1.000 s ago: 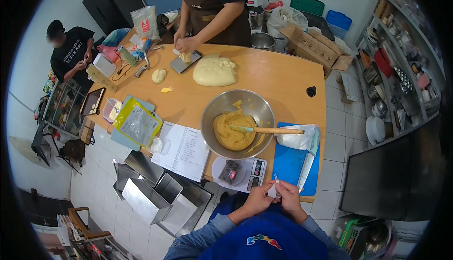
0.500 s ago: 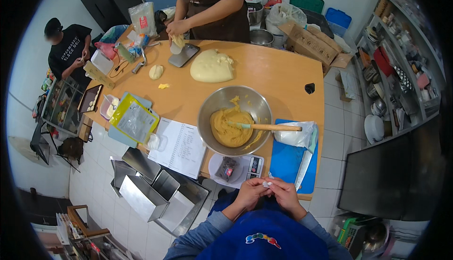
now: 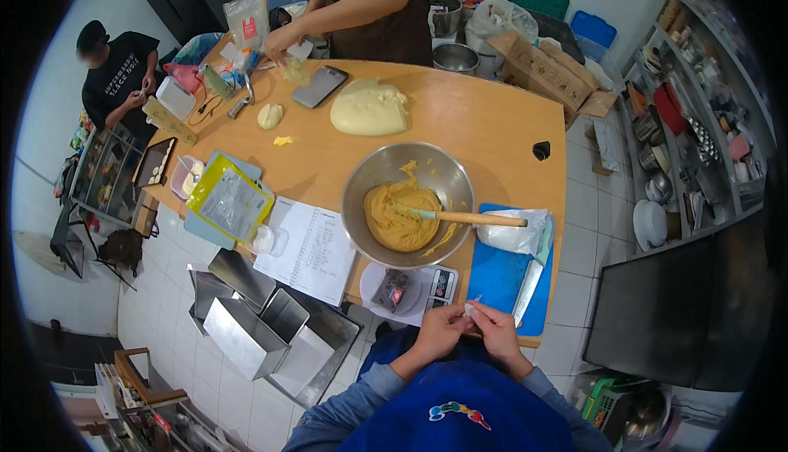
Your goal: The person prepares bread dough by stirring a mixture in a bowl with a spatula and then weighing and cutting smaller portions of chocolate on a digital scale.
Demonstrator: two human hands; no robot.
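Note:
My left hand and my right hand meet at the table's near edge. Between their pinched fingertips is a small, crumpled whitish scrap; its kind cannot be made out. Just left of my hands, a small bag of dark pieces lies on a white kitchen scale. Beyond them stands a steel mixing bowl holding yellow-brown batter. A wooden-handled spatula rests in the batter, its handle over the rim. To the right, a knife lies on a blue cutting board.
A clear bag of white stuff lies on the board. Left are an open notebook, a yellow-edged pouch and metal loaf tins below table height. A large dough mound sits beyond the bowl. A co-worker handles dough across the table.
My hands have shifted slightly, still pinching the whitish scrap. Across the table, the co-worker's hand with dough has moved left, away from the small grey scale.

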